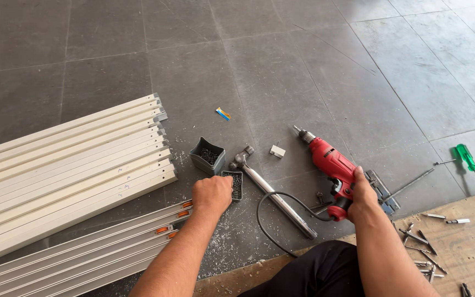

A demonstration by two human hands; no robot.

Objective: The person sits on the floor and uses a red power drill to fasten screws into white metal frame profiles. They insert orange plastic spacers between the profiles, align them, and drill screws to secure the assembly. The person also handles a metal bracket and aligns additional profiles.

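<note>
r hand (363,193) grips red drill (332,165); l hand (212,194) fisted at screw box (235,183).

A red electric drill (332,165) lies on the grey tiled floor (281,66), chuck pointing away; a small open screw box (236,184) sits leftward.

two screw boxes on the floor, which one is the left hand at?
The flat, shallow tray of screws touching the left hand, beside the hammer head. The taller grey box stands farther off, untouched.
</note>
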